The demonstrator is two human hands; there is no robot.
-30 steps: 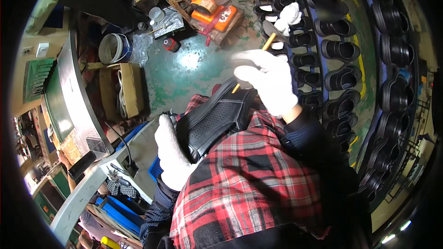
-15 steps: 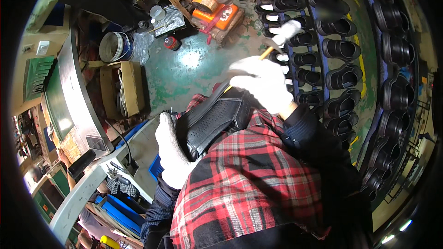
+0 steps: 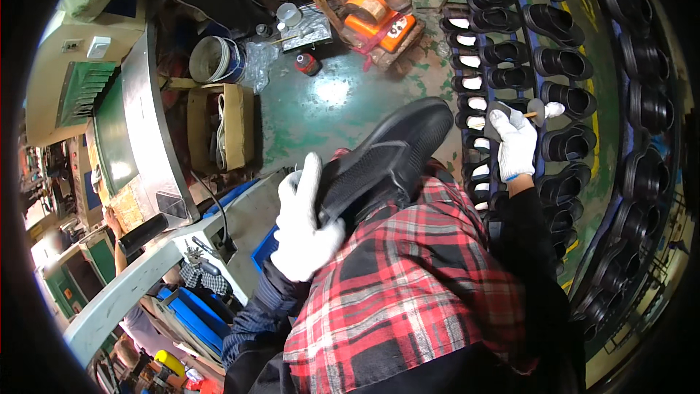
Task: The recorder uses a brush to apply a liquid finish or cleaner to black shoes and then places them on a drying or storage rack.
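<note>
A black shoe [image 3: 386, 146] lies across my lap, its toe pointing to the far right. My left hand [image 3: 306, 222], in a white glove, grips its heel end, with a finger raised along the edge. Off to the right, over the rack, my white-gloved right hand [image 3: 514, 142] is closed round a wooden-handled tool [image 3: 532, 114]. The tool has a dark curved piece and a white wadded tip [image 3: 554, 109]. A dark flat piece also shows at my right fingers, and I cannot tell what it is.
Rows of black shoes [image 3: 561, 63] stand on racks to the right. Ahead on the floor are an orange device [image 3: 379, 29], a red bottle [image 3: 308, 65], a white bucket [image 3: 211, 60] and a cardboard box [image 3: 240, 128]. A metal-edged bench [image 3: 149, 124] stands at the left.
My right hand has moved away from the shoe to the right, carrying the tool over the rack. The shoe has turned, and its toe now shows. My left hand still holds it.
</note>
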